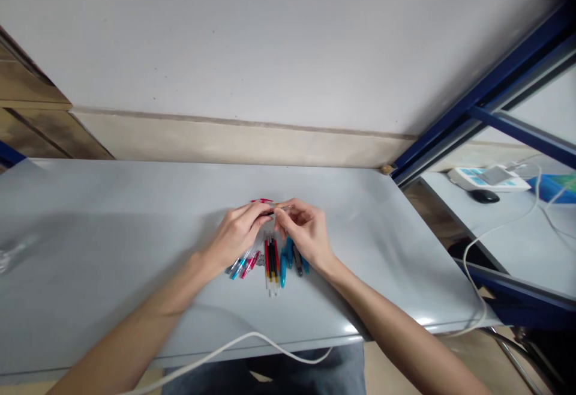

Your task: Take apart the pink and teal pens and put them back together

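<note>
My left hand [236, 233] is closed, with thumb and fingertips pinching a slim dark pen part [270, 213]. Fingertip to fingertip with it, my right hand [306, 230] is pinched round a thin piece too small to name. Below the hands lies a row of pen refills [271, 260], red and black with yellowish and clear ends. Clear pen barrels [245, 263] with blue and pink ends lie under my left hand. Blue pen grip parts [283, 266] and a dark one [297, 261] are beside the refills, partly hidden by my right hand. Behind my fingers is a red piece [261, 200].
The grey table [135, 203] backs onto a wall. A white cable [252, 334] crosses its front edge. On the left is a blurred clear object [13, 254]. Beyond a blue frame [477, 92], a second table holds a black mouse [483, 196] and a white device [490, 177].
</note>
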{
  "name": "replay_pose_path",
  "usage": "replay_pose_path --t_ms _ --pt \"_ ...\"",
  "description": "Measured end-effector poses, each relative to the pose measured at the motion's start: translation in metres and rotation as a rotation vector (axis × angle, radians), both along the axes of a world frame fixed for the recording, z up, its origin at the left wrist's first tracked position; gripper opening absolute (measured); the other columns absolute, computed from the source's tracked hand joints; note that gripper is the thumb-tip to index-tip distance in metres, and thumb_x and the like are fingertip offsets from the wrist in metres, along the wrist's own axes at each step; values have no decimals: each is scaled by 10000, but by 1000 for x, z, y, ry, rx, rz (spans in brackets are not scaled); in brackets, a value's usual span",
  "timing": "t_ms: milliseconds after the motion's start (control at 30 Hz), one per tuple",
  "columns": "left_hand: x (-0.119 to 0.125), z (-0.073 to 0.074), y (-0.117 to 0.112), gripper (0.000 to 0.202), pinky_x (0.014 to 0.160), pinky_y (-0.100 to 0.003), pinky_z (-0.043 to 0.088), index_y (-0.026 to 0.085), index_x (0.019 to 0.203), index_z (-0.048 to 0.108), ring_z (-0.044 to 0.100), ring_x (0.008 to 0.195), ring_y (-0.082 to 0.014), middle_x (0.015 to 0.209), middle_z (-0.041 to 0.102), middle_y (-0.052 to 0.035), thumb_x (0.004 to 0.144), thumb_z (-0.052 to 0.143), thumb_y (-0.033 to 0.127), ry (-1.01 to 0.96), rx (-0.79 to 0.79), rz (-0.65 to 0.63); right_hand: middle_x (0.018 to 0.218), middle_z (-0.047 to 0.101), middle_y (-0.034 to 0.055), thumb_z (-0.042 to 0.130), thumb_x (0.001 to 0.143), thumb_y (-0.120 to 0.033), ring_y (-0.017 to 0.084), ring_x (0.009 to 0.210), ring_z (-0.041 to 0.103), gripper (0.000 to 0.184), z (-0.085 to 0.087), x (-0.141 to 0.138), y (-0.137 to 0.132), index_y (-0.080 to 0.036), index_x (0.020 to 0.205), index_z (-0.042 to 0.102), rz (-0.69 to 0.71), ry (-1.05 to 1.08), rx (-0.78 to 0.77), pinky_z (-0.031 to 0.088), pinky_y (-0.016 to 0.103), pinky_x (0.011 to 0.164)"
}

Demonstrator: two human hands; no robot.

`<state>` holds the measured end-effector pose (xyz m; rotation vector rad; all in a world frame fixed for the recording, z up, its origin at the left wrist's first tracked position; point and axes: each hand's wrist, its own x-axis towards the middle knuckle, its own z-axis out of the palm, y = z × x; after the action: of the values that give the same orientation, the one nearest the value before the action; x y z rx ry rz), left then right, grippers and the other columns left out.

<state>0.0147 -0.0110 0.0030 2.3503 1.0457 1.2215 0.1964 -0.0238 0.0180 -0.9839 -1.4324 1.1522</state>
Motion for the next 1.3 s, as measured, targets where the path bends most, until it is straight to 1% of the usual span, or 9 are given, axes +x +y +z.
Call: replay_pose_path --t_ms 300,400,500,667,767,967,1067,1167,1300 --pt "5 7 -1 226 754 -264 476 197 1021 615 614 828 -149 934 639 -40 1046 394 157 56 -44 -6 600 614 -10 666 924 -544 101 502 462 406 0 4 5 -172 760 668 24 -83 -43 368 250 503" --pt "-1 6 5 223 714 -262 437 191 948 604 568 763 -143 873 615 -27 1046 403 183 53 -58 97 698 668 15 730 881 -529 137 635 541 387 3 9 6 -176 729 691 94 -338 71 414 275 620" --pt "-9 5 13 243 697 -263 408 193 856 561 525 715 -141 820 582 -11 1044 407 205 63 -85 169 817 693 32 807 827 -470 186 797 589 282 3 10 1 -196 850 741 260 -695 218 429 301 708" --pt "-12 0 14 229 685 -271 382 201 847 552 521 702 -147 815 592 -6 1023 406 187 134 -142 186 918 663 57 827 791 -470 224 900 574 326 -1 3 -8 -196 943 739 319 -999 331 414 308 690" --pt "-6 0 9 222 674 -276 374 203 854 560 533 699 -148 841 614 -10 1012 406 177 190 -184 168 932 660 55 832 795 -442 224 915 571 310 -3 1 -7 -190 947 734 328 -979 342 432 307 712" --pt "1 1 3 221 660 -284 371 202 862 569 532 681 -153 834 624 -11 1009 405 181 257 -226 137 864 644 30 793 854 -222 195 879 548 83 -5 -2 -8 -189 859 717 355 -860 344 454 292 755" --pt "-1 0 6 220 659 -285 370 203 872 583 551 697 -158 849 640 -17 1012 414 188 264 -221 165 824 629 13 781 821 -160 178 838 545 92 0 0 -7 -188 845 697 330 -753 282 455 294 750" --pt "-5 -1 9 218 656 -284 364 205 881 591 561 704 -160 866 656 -20 1013 419 183 263 -202 189 851 668 5 760 807 -172 150 791 582 105 12 10 -2 -190 877 684 303 -514 156 466 290 739" --pt "-8 -1 10 206 636 -285 339 210 897 601 573 705 -166 876 675 -21 1011 432 181 268 -159 220 858 708 26 772 815 -308 154 762 639 191 23 25 10 -193 922 664 152 -190 -7 481 290 679"
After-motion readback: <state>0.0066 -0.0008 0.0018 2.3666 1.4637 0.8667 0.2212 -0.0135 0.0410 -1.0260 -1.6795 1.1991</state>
